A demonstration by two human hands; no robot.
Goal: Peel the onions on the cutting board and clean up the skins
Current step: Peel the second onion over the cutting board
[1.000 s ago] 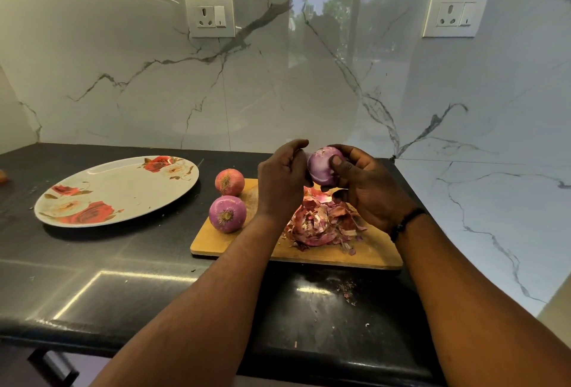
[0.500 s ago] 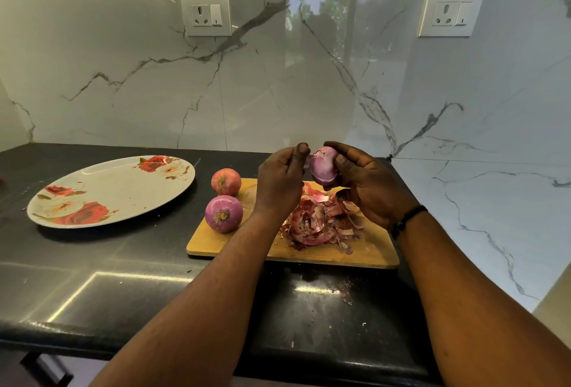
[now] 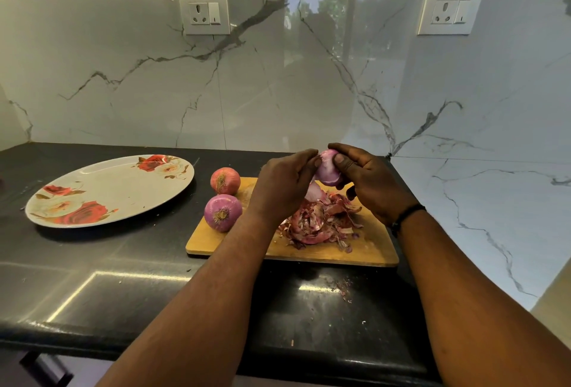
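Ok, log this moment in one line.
step: peeling | both hands hold onion | skins on board | two onions waiting

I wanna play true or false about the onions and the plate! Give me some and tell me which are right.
1. Both hands hold one onion above the cutting board. True.
2. The flowered plate is full of onion skins. False: the skins lie piled on the board.
3. Two more onions wait left of the hands. True: one sits behind the other.
4. A knife lies on the board. False: no knife shows.
5. The right hand wears a dark wristband. True.
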